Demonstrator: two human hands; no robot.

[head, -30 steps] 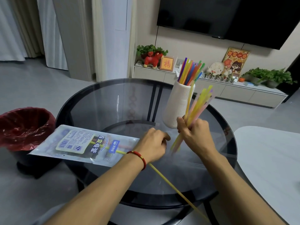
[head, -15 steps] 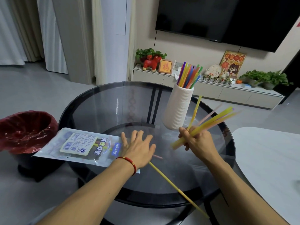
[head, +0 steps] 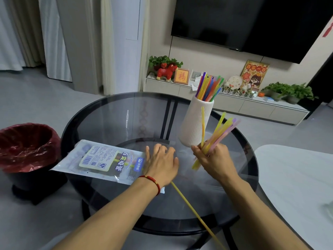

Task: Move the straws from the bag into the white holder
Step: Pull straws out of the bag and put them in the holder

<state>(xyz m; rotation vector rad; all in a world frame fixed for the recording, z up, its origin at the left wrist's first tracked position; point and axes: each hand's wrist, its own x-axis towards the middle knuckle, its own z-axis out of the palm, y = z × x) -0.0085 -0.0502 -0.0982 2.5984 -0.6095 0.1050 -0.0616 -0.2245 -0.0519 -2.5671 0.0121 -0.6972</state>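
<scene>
Right hand (head: 215,159) grips a bunch of straws (head: 219,133), yellow, pink and purple, fanned up and to the right, just beside the white holder (head: 193,123). Holder stands upright on the glass table (head: 111,116), already holding mixed-colour straws. Left hand (head: 161,163) lies flat, fingers spread, on the right end of the bag (head: 100,160), holding nothing. One long yellow straw (head: 196,215) runs from under the left wrist over the near table edge.
</scene>
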